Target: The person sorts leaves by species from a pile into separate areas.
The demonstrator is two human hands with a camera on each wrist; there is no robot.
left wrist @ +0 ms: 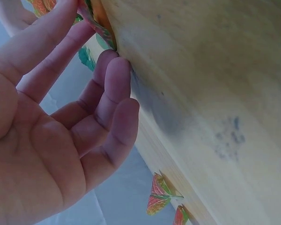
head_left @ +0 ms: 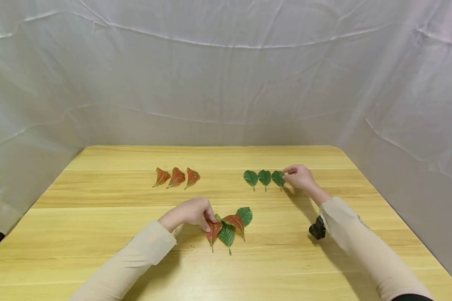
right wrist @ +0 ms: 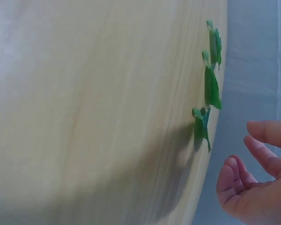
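In the head view, my left hand (head_left: 194, 211) pinches a red artificial leaf (head_left: 214, 235) at the left of a small front cluster. Beside it in that cluster lie a green leaf (head_left: 227, 235), another red leaf (head_left: 235, 221) and a green leaf (head_left: 245, 215) at the back; a further bit of green is partly hidden. My right hand (head_left: 300, 177) is by the rightmost green leaf (head_left: 277, 177) of a row of three. From the right wrist, its fingers (right wrist: 267, 136) look loosely bent, with nothing between them and a gap to that leaf (right wrist: 200, 127).
Three red leaves (head_left: 176, 177) stand in a row at the back left of the wooden table (head_left: 98, 234). Pale cloth (head_left: 226, 83) hangs behind and along both sides. A black device (head_left: 318, 228) sits under my right wrist. Dark specks (left wrist: 232, 138) mark the tabletop near my left hand.
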